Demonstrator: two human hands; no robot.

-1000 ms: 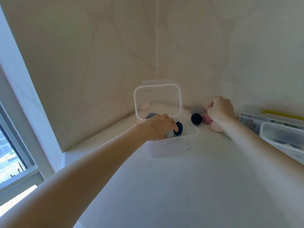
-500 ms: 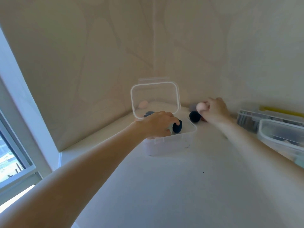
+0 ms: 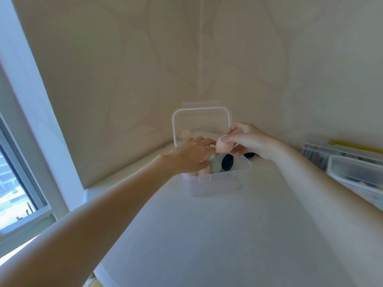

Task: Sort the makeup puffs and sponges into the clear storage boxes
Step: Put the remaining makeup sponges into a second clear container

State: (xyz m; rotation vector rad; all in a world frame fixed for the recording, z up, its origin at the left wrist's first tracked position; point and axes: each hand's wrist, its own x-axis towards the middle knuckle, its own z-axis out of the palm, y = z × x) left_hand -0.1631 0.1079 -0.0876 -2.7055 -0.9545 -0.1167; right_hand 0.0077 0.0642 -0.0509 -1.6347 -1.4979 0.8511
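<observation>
A clear storage box (image 3: 215, 181) stands near the wall corner, its lid (image 3: 202, 119) hinged upright behind it. Inside lie a dark navy sponge (image 3: 227, 161), a pale green sponge (image 3: 213, 165) and a peach one (image 3: 204, 171). My left hand (image 3: 192, 156) reaches into the box, its fingers resting on these sponges. My right hand (image 3: 248, 141) pinches a peach egg-shaped sponge (image 3: 222, 147) just above the box's opening, close to my left fingertips. Another dark sponge (image 3: 248, 154) lies on the table behind the box, partly hidden by my right hand.
One more peach sponge (image 3: 185, 134) shows through the lid at the back left. At the right edge stand another clear box (image 3: 356, 177), a clear tray (image 3: 317, 151) and a yellow item (image 3: 356, 147). A window (image 3: 12, 183) borders the left side.
My right hand lifted a peach sponge from the pile behind the box and carried it left, over the box. My left hand stayed in the box.
</observation>
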